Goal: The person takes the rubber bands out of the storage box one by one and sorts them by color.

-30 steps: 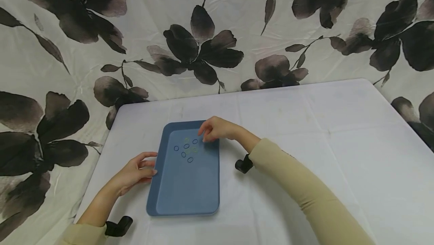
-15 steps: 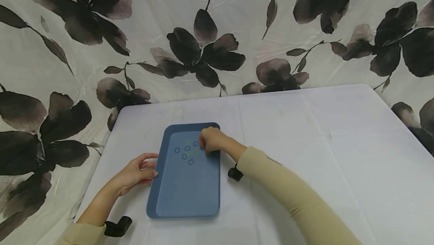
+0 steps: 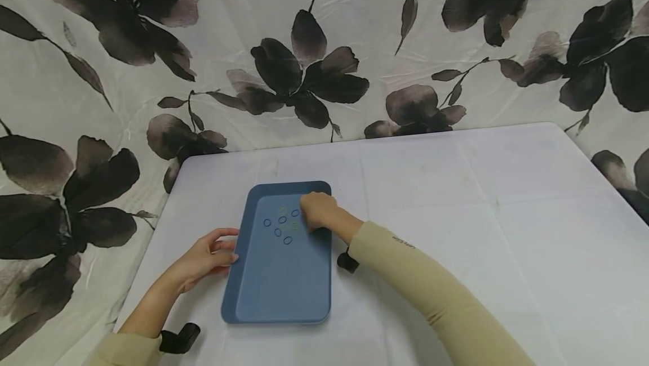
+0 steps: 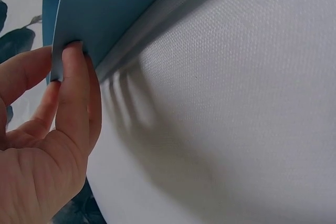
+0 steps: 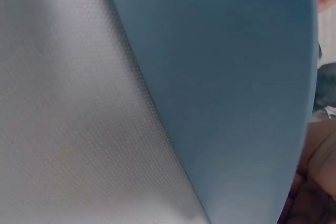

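Note:
A blue rectangular tray point(image 3: 276, 281) lies on the white table. Several thin dark-blue rings point(image 3: 284, 241), like small rubber bands, are spread over its upper half, with a few faint yellow-green rings point(image 3: 294, 228) among them. At the tray's left side my left hand point(image 3: 205, 259) pinches the rim, thumb over the edge and fingers against the outer wall, as the left wrist view also shows. My right hand point(image 3: 319, 210) is inside the tray near its upper right corner, fingers curled downward beside the rings. Its fingertips are hidden, so whether it holds anything does not show.
The white-covered table point(image 3: 446, 231) extends to the right of the tray. Behind it hangs a white cloth with dark flowers point(image 3: 309, 84). Small black devices sit at the left wrist point(image 3: 179, 339) and the right wrist point(image 3: 347, 262).
The right hand has lowered into the tray's upper right part, and its fingers have turned down and curled. The left hand stays at the rim; the visible rings lie as before.

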`<action>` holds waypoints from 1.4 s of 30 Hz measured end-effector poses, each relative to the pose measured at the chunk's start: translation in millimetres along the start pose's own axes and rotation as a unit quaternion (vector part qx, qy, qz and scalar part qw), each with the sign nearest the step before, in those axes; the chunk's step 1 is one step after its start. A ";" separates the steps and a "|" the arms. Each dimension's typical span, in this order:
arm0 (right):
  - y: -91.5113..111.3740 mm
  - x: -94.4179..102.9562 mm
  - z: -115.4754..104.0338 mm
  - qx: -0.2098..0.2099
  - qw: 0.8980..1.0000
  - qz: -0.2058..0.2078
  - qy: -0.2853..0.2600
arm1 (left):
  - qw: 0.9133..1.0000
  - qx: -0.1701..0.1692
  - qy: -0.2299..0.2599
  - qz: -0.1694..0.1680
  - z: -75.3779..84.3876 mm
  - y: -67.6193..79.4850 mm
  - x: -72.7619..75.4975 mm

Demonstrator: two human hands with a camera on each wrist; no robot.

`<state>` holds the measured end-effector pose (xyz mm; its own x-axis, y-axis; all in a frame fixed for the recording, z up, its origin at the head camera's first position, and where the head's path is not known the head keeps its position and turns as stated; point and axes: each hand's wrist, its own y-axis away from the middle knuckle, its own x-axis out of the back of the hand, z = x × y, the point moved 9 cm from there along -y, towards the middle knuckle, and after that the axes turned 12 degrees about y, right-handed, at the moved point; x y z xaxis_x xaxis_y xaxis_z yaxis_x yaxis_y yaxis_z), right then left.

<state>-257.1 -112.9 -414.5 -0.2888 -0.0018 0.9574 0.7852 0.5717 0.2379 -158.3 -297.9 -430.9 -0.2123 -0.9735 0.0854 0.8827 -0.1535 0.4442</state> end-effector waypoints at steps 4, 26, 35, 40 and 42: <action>0.5 3.4 -1.1 0.021 0.999 0.002 -0.039 | 1.000 -0.001 0.002 -0.001 -0.4 0.8 0.2; 6.0 4.8 12.5 0.021 0.928 -0.043 -0.369 | 1.000 -0.009 0.001 -0.005 2.2 0.5 -1.0; 9.4 2.9 21.1 0.000 0.893 -0.041 -0.448 | 1.000 -0.008 0.003 -0.003 1.1 1.9 -1.4; 13.9 5.4 28.0 -0.010 0.886 -0.032 -0.462 | 1.000 -0.009 0.005 -0.005 0.4 1.9 -1.4; 15.6 7.1 31.8 -0.012 0.885 -0.027 -0.464 | 1.000 -0.011 0.005 -0.007 0.5 1.8 -1.5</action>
<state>-264.4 -77.9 -409.2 -0.6431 0.6531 0.4000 0.7649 0.5735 0.2934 -156.7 -296.6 -429.8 -0.2208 -0.9728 0.0705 0.8890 -0.1710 0.4249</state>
